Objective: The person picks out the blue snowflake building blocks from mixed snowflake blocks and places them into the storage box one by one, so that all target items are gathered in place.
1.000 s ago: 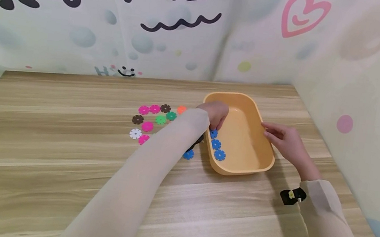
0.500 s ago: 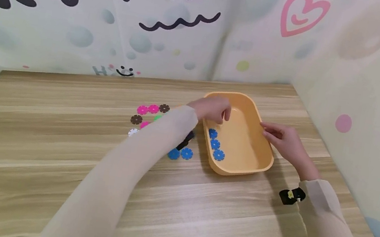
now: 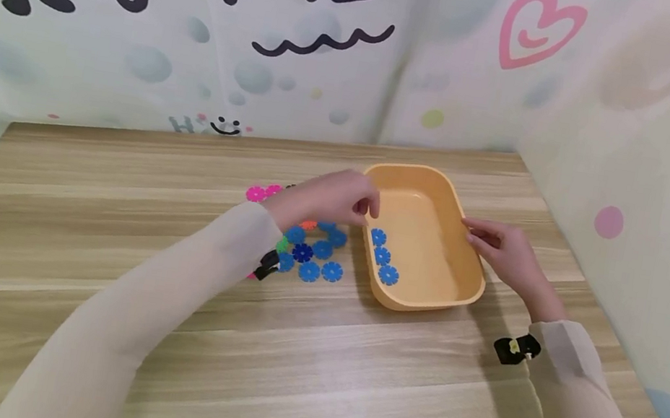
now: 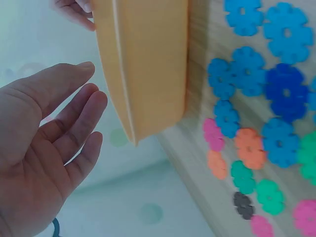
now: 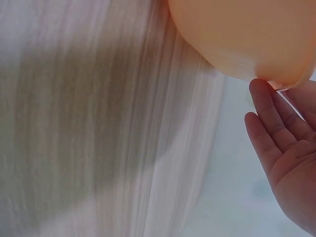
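Observation:
A yellow-orange plastic basin (image 3: 424,245) stands on the wooden table, with three blue snowflake-shaped discs (image 3: 382,254) lying along its left side inside. My left hand (image 3: 336,198) hovers over the basin's left rim; in the left wrist view its fingers are loosely bent and hold nothing. On the opposite side, my right hand (image 3: 502,254) pinches the basin's right rim between thumb and fingers. Left of the basin lie loose snowflake discs, mostly blue ones (image 3: 309,271), a dark blue one (image 3: 302,253) and pink ones (image 3: 255,194). My left forearm covers part of that group.
Orange (image 4: 250,147), green (image 4: 270,196) and dark brown discs (image 4: 243,205) lie among the loose ones. A printed cloth wall (image 3: 299,101) borders the back of the table (image 3: 310,366), and another stands along the right. Each wrist wears a black strap (image 3: 515,349).
My left hand has risen out of the basin and drawn back left to its rim, uncovering more blue discs on the table. The right hand stays at the right rim.

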`<state>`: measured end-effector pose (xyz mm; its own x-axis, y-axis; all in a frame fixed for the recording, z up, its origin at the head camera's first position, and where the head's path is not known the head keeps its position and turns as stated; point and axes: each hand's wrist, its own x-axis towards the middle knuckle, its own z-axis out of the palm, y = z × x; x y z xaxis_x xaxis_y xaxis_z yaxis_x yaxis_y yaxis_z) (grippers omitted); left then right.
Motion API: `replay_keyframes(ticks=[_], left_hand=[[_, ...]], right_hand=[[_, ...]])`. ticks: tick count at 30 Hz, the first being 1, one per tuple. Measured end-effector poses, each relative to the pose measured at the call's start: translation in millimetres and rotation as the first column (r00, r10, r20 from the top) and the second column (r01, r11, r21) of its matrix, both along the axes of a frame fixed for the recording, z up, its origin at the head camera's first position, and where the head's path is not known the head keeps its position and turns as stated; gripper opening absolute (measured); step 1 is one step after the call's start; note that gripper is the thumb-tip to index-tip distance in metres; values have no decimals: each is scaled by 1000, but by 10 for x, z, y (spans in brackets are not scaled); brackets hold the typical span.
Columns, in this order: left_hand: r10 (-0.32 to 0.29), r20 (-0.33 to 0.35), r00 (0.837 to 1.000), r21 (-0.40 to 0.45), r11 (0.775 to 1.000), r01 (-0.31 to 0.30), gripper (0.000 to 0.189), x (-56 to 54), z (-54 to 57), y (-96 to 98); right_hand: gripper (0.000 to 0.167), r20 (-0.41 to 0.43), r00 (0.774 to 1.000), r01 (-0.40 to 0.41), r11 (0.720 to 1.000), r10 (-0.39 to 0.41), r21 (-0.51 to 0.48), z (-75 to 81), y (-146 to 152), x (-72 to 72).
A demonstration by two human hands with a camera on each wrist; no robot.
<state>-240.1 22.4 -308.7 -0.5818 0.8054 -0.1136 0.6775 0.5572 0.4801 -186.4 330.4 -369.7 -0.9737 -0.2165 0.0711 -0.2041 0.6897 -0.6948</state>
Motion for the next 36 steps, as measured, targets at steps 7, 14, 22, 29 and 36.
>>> replay_keyframes(ticks=[7,14,22,29,36], left_hand=[[11,89,996,85,996,-19,17,106,-206,-223],[-13,199,980,102,995,-8,18,153,-510,-345],[-37,231,972,49,998,27,30,228,-685,-334],[-26,231,973,16,1000,23,31,254,-716,-320],[-4,230,973,-13,1000,7,28,247,-732,-291]], right_hand=[[34,10,1000,12,1000,-12,-7,-11,17,14],[34,-17,1000,9,1000,-9,-28,-14,27,18],[32,-27,1000,8,1000,-9,-13,-9,3,14],[32,-34,999,0,1000,-1,-25,-6,-2,8],[32,-30,1000,-1,1000,0,-28,-16,5,6]])
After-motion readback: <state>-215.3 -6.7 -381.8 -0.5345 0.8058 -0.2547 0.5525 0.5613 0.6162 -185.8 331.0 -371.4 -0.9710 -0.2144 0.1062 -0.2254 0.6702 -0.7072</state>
